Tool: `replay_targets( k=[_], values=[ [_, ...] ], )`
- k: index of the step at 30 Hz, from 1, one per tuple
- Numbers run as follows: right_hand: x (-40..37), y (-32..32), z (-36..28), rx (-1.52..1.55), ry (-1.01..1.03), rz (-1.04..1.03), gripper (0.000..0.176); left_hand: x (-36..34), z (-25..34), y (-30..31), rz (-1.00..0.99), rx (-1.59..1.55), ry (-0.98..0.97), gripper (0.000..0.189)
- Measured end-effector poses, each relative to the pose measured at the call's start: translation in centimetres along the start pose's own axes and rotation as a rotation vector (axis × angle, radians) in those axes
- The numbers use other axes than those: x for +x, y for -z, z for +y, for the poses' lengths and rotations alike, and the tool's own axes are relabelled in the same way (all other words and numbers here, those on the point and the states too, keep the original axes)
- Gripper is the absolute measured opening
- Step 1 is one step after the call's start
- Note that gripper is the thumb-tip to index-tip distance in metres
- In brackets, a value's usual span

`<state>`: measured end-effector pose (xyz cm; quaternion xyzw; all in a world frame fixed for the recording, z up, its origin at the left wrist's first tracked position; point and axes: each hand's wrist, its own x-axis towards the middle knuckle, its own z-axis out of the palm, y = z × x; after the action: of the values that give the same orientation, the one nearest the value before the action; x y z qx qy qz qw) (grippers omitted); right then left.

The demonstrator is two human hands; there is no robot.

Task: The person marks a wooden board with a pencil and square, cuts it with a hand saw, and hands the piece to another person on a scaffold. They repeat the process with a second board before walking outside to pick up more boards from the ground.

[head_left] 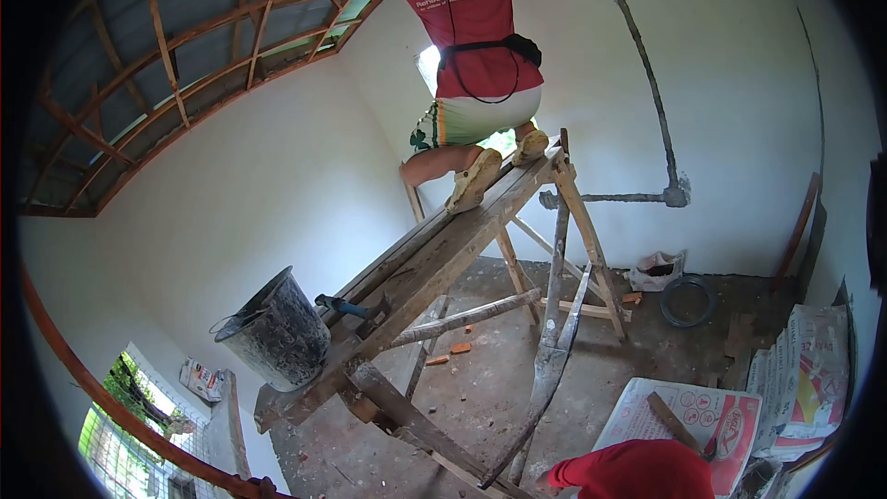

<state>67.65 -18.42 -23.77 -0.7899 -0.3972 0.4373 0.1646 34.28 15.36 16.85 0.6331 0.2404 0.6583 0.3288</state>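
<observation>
Neither of my hands shows in the head view. Ahead, a person in a red shirt [462, 23] crouches with their back to me on a wooden plank scaffold [462, 231], arms raised past the top edge of the view. On the near end of the planks stands a cement-stained black bucket [277, 337], tilted in this view. Beside it lies a hammer [344, 306] with a blue part. At the bottom edge, a rounded red garment [637, 471] with a sliver of skin at its left overlaps the floor; no full hand shows there.
Splayed timber legs [591, 259] and braces support the scaffold. Stacked printed sacks [804, 379] lean at the right, near a flat printed sack [628, 411] with a wooden piece on it. A coiled hose [688, 301] and brick bits [460, 348] lie on the floor. A curved bar [120, 416] crosses the left.
</observation>
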Motion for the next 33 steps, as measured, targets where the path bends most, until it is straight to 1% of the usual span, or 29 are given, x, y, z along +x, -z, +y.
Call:
replay_targets(
  k=[2,5,8,14,17,20,23,26,30,33],
  values=[
    [-0.3,0.2,0.3,-0.016,-0.005,-0.011,0.051,0.1,0.0,-0.1,0.015,0.067,-0.027,0.071],
    [0.0,0.2,1.1,-0.035,-0.012,-0.028,0.05,0.8,-2.2,0.8,-0.002,0.018,-0.02,0.07],
    [-0.3,0.7,1.7,-0.052,-0.018,-0.042,0.049,0.3,0.3,-0.6,0.026,0.173,-0.041,0.07],
    [-0.1,0.9,2.5,-0.082,-0.02,-0.064,0.047,0.1,-1.2,-0.5,0.025,0.088,-0.05,0.073],
    [0.1,1.0,2.9,-0.098,-0.022,-0.075,0.047,-0.2,-0.9,-0.3,0.001,0.075,-0.102,0.073],
    [0.3,1.1,3.3,-0.11,-0.022,-0.084,0.046,0.2,-2.6,0.6,-0.031,0.08,-0.097,0.072],
    [1.2,0.8,4.0,-0.119,-0.02,-0.093,0.045,-0.9,1.4,-1.0,-0.004,0.176,-0.192,0.071],
    [1.1,1.1,4.4,-0.142,-0.027,-0.108,0.044,-0.4,0.0,-0.1,0.015,0.096,0.045,0.072],
    [1.3,1.1,4.9,-0.164,-0.027,-0.126,0.043,-0.2,-1.1,0.0,0.038,0.1,0.033,0.072],
    [1.3,1.1,5.4,-0.18,-0.025,-0.13,0.042,-0.9,1.3,-1.2,0.04,0.107,0.046,0.072]
  ],
)
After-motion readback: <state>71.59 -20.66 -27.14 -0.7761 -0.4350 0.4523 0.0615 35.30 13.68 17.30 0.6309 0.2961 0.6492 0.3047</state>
